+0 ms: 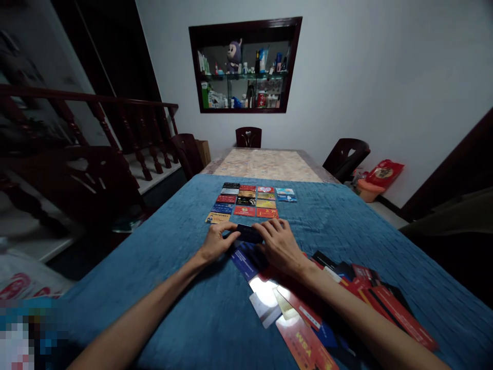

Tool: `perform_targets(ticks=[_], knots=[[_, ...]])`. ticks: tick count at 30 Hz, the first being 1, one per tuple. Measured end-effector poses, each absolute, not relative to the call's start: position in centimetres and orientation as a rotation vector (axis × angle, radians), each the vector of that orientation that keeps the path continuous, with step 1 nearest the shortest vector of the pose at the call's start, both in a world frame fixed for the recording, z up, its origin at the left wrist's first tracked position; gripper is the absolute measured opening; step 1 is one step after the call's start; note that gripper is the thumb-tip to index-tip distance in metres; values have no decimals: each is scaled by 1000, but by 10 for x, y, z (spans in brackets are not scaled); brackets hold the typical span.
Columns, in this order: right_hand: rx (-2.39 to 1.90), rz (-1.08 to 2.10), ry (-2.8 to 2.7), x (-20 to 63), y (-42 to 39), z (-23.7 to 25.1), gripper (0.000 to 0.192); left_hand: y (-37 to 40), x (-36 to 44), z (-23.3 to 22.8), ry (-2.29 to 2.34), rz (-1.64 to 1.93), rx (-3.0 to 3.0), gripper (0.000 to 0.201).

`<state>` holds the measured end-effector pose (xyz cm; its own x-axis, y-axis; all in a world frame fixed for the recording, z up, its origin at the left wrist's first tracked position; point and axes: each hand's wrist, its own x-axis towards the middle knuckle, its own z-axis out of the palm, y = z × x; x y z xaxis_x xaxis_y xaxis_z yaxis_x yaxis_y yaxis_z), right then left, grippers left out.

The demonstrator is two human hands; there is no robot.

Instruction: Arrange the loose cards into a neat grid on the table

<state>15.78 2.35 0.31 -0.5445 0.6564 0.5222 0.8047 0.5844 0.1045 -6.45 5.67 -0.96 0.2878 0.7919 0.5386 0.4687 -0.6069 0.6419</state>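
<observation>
Two hands, left hand [215,242] and right hand [280,245], pinch one dark rectangular plastic card [249,234] by its ends, fingers closed on it, level above the blue-clothed counter [162,267]; sorted card rows [250,202] lie just beyond, loose cards [308,303] behind the fingers.

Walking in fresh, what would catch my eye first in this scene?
Probably the two bare hands at the middle of the blue tablecloth, the left hand and right hand together holding a dark card. Just beyond them, a neat grid of colourful cards lies in rows. By the right forearm, a loose pile of cards spreads toward the near right edge.
</observation>
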Motion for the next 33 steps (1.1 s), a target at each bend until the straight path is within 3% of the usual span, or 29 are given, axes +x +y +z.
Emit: perform_targets(ticks=[14, 22, 33], knots=[[-1202, -636, -2193, 156, 24, -1, 39, 56, -65, -9, 1147, 1260, 2080, 13], [-1200, -644, -2207, 157, 27, 2, 44, 50, -66, -9, 1150, 1334, 2284, 46], [-1270, -540, -2377, 150, 47, 6, 46, 60, -82, -6, 1089, 1097, 2769, 60]])
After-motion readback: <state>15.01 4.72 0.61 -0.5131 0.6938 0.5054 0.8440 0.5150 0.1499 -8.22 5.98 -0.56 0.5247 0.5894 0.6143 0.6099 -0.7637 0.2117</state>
